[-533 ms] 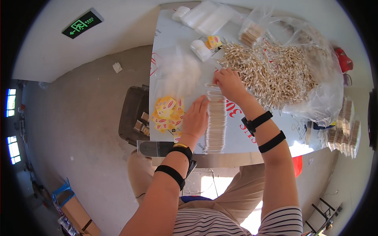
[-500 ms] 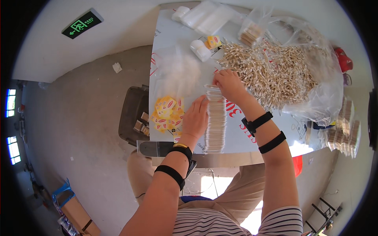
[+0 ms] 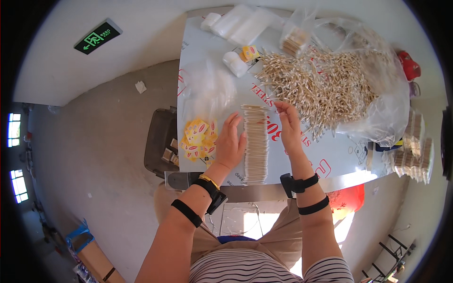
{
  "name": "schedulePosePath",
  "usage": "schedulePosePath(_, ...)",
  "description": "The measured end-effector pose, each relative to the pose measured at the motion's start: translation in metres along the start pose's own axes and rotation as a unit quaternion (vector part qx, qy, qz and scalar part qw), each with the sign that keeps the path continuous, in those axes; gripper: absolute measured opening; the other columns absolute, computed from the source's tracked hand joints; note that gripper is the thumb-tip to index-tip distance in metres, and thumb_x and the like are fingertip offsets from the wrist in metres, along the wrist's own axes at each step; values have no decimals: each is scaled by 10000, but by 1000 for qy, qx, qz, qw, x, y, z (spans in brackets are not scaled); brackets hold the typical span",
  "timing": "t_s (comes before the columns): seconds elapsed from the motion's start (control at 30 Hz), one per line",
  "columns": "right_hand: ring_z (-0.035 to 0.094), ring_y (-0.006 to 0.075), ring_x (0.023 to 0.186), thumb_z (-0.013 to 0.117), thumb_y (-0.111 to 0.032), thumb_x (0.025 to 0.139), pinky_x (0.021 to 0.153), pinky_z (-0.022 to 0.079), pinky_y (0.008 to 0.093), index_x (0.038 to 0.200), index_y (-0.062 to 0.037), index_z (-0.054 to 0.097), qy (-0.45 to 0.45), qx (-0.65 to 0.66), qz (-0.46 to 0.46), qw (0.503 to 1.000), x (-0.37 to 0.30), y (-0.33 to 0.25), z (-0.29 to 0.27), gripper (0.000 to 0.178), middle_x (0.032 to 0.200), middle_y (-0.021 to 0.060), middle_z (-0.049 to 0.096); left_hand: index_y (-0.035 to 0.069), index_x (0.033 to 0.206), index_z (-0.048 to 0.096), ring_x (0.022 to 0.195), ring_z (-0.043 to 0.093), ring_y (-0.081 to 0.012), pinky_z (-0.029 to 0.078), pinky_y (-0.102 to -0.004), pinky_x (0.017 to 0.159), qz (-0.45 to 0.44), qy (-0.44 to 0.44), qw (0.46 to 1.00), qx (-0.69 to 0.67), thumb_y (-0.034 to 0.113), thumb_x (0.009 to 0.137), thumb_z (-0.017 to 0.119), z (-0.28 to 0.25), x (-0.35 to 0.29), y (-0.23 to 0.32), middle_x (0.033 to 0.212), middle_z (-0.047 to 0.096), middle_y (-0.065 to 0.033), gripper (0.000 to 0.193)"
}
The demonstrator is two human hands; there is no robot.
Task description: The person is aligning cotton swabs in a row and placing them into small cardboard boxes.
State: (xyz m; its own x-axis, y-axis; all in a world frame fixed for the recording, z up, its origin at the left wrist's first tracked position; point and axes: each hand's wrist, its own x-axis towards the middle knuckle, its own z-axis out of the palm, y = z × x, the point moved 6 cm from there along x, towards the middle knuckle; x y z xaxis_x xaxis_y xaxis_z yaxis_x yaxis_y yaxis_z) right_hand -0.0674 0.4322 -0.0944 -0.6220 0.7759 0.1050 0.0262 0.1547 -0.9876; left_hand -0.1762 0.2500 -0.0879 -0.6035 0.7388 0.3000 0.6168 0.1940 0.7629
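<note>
A long row of cotton swabs [image 3: 256, 146] lies on the table, the sticks side by side and running from far to near. My left hand [image 3: 230, 145] is along the row's left side, fingers stretched and thumb apart, its thumb near the swab tips. To the right of the row's far end, my right hand [image 3: 289, 123] is raised with its fingers apart and slightly bent, nothing visible in it. A large heap of loose cotton swabs [image 3: 321, 87] spreads beyond my right hand, partly inside a clear plastic bag [image 3: 389, 115].
Yellow paper labels [image 3: 198, 139] lie left of my left hand, below clear plastic sleeves [image 3: 207, 89]. Farther back are a white roll [image 3: 235, 64] and stacked clear bags [image 3: 245, 26]. A dark bin [image 3: 158, 141] stands beside the table; packed swabs [image 3: 415, 153] sit at the right.
My right hand has left the row's far end, moving right and nearer, and its fingers have opened. My left hand has shifted slightly left. The view has tilted a little.
</note>
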Motion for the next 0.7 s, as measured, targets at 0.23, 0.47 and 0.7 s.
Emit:
schedulePosePath(0.23,519,171,1285,412,-91,1076,1155,352,315,1377,-24,595,12,62,58,996,-1,19,20,358,1319,63,613,-67,1574,295,1470,393,-437,310,-514,1219,-15,1,998,65,219,1074,493,11,29,-9,1564,422,-274,609)
schedulePosePath(0.47,488,234,1348,410,-74,1039,1175,325,339,1356,-12,611,-6,96,12,995,0,26,31,381,1406,119,567,-112,1573,256,1481,384,-438,232,-545,1254,-2,-11,998,64,222,1067,482,35,25,0,1569,404,-313,647)
schedulePosePath(0.7,485,234,1357,399,-63,1025,1177,321,337,1376,-19,607,-16,107,16,994,-1,24,34,410,1421,119,562,-94,1607,182,1513,335,-439,213,-535,1265,-6,-24,999,38,201,1062,480,42,22,2,1613,340,-309,688)
